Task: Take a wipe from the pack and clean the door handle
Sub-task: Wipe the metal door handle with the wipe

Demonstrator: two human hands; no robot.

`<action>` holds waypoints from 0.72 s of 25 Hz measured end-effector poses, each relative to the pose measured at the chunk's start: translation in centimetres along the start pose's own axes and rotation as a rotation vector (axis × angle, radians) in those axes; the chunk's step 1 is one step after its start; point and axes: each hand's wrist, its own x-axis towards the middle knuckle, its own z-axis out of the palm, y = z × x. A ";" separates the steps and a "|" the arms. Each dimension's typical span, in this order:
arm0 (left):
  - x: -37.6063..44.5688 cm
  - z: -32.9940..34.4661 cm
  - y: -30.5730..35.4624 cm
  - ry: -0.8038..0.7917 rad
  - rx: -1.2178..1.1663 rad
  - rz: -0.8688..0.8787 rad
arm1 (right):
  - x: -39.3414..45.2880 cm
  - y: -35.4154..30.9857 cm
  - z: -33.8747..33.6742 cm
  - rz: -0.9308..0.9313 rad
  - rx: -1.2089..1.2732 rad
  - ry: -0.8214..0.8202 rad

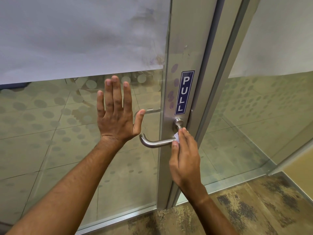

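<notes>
So we're standing right at a glass door (81,133), looking down at our own arms. Our left hand (116,116) is flat against the glass, fingers straight and spread a bit, thumb sticking out toward the frame. It's holding nothing, just pressing on the pane to the left of the handle.

Our right hand (184,160) is on the door handle (155,142), a brushed metal lever that runs left from its round base and curls back at the free end. The fingers and thumb are curled in, pinching a small white wipe (177,137) right where the lever bends up toward the base. Only a little corner of the wipe pokes out between the fingertips and the metal; the rest is tucked under the hand, so we can't tell how it's folded.

Just above the handle there's a blue PULL sign (184,93) stuck vertically on the metal door frame (183,39). The upper part of the glass is frosted, and the lower part has a pattern of round dots with a tiled floor showing through. Under our feet there's a mottled brown carpet (254,209).
</notes>
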 end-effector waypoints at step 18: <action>0.1 -0.3 0.0 -0.007 -0.015 0.023 | -1.8 -2.1 1.8 -0.660 -0.399 -0.220</action>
